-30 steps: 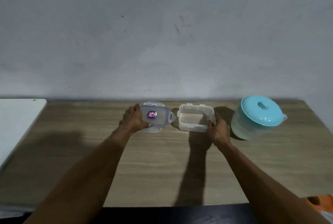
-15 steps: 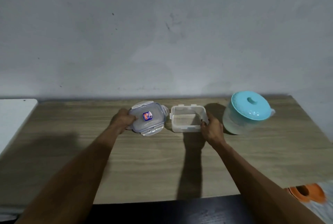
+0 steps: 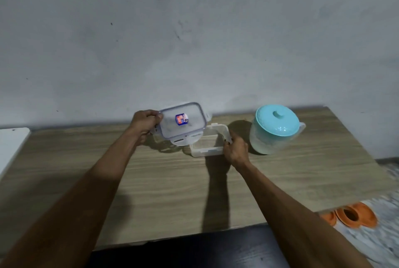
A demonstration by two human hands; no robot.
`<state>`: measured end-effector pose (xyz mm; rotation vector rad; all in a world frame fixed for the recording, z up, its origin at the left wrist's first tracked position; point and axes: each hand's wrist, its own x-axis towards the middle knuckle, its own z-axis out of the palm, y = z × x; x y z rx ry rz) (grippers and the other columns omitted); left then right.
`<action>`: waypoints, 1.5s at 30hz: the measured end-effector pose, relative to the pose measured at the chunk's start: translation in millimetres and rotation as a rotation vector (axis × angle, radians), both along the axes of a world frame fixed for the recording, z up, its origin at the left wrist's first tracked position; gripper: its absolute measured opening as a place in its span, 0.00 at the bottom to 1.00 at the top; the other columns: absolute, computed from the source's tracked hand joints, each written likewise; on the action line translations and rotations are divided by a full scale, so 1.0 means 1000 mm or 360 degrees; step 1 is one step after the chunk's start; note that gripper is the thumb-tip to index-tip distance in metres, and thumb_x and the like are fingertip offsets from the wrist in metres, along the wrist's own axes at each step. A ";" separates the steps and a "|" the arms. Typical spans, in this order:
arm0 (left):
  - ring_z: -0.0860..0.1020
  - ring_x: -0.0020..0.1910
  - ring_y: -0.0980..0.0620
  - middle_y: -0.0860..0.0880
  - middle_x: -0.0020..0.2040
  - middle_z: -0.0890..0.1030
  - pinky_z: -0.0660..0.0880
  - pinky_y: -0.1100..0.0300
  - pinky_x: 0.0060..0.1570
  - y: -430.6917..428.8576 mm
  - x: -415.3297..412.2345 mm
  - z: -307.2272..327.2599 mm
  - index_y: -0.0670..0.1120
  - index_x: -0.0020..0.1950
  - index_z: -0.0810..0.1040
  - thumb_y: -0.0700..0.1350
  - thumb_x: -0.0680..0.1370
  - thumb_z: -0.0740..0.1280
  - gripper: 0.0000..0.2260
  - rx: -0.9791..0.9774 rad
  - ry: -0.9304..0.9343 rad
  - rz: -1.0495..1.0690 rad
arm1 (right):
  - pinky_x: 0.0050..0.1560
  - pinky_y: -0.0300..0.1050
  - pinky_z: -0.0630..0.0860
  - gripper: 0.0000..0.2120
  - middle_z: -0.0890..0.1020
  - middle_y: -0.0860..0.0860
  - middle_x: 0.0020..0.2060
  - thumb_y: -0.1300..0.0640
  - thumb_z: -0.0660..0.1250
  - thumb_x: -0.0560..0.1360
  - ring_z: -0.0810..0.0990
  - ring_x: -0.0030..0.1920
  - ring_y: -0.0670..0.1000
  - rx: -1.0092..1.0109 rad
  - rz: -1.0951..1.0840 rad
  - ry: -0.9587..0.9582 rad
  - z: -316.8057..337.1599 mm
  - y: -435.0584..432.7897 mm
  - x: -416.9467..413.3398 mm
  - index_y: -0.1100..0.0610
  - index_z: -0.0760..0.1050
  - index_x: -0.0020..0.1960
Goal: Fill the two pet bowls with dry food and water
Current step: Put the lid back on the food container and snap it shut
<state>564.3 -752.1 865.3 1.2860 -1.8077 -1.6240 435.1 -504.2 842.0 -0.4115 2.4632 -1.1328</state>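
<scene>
My left hand (image 3: 145,124) is clamped on the edge of a clear lidded container (image 3: 182,119), lifted and tilted off the table (image 3: 302,172). Just right of that grip, my right hand (image 3: 235,149) pinches the wall of the open container (image 3: 208,143), which sits on the wood. I judge the one-sided hold could slip or swing into the open one. Beyond my right hand stands a teal-lidded jug (image 3: 275,129). Behind is a bare grey wall (image 3: 194,30).

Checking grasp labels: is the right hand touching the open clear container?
Touching. The head view shows the right hand with fingertips curled on the near right rim of the open container.
</scene>
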 end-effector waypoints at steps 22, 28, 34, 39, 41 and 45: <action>0.79 0.46 0.48 0.44 0.52 0.84 0.74 0.59 0.41 0.074 -0.061 -0.040 0.42 0.57 0.83 0.42 0.77 0.69 0.10 -0.0122 -0.0225 -0.0142 | 0.61 0.52 0.77 0.15 0.84 0.51 0.53 0.64 0.64 0.76 0.82 0.55 0.53 -0.0636 -0.0319 -0.0349 -0.019 0.006 -0.022 0.54 0.80 0.60; 0.80 0.45 0.47 0.42 0.55 0.84 0.75 0.58 0.41 0.073 -0.059 -0.037 0.42 0.59 0.82 0.44 0.77 0.70 0.12 -0.0075 -0.0226 -0.0149 | 0.61 0.50 0.77 0.13 0.84 0.50 0.50 0.63 0.64 0.77 0.82 0.56 0.54 -0.0586 -0.0263 -0.0243 -0.015 0.002 -0.028 0.55 0.80 0.59; 0.79 0.59 0.43 0.44 0.66 0.78 0.77 0.45 0.60 0.069 -0.047 -0.043 0.48 0.71 0.71 0.56 0.70 0.74 0.32 -0.0075 -0.0440 -0.0266 | 0.62 0.52 0.72 0.21 0.74 0.62 0.63 0.57 0.65 0.76 0.74 0.64 0.64 0.0013 0.0059 0.0315 -0.012 0.000 -0.028 0.60 0.69 0.67; 0.79 0.58 0.42 0.43 0.68 0.76 0.78 0.44 0.57 0.077 -0.041 -0.038 0.49 0.73 0.67 0.56 0.66 0.78 0.40 -0.0123 -0.0508 -0.0354 | 0.76 0.59 0.58 0.44 0.58 0.57 0.78 0.46 0.72 0.71 0.56 0.78 0.59 0.0311 0.0857 0.0653 0.008 -0.015 -0.026 0.53 0.54 0.79; 0.79 0.57 0.42 0.43 0.68 0.76 0.79 0.44 0.56 0.078 -0.039 -0.040 0.49 0.73 0.67 0.55 0.65 0.78 0.40 -0.0128 -0.0538 -0.0377 | 0.77 0.61 0.50 0.50 0.51 0.54 0.80 0.42 0.74 0.69 0.49 0.80 0.57 0.0613 0.1239 0.0673 0.013 -0.026 -0.030 0.50 0.47 0.80; 0.81 0.53 0.44 0.46 0.62 0.80 0.81 0.44 0.51 0.079 -0.034 -0.050 0.48 0.66 0.73 0.64 0.60 0.75 0.39 -0.0129 -0.0506 -0.0355 | 0.77 0.62 0.49 0.58 0.46 0.53 0.81 0.42 0.78 0.65 0.45 0.80 0.58 0.0987 0.1549 0.0820 0.012 -0.043 -0.042 0.50 0.42 0.81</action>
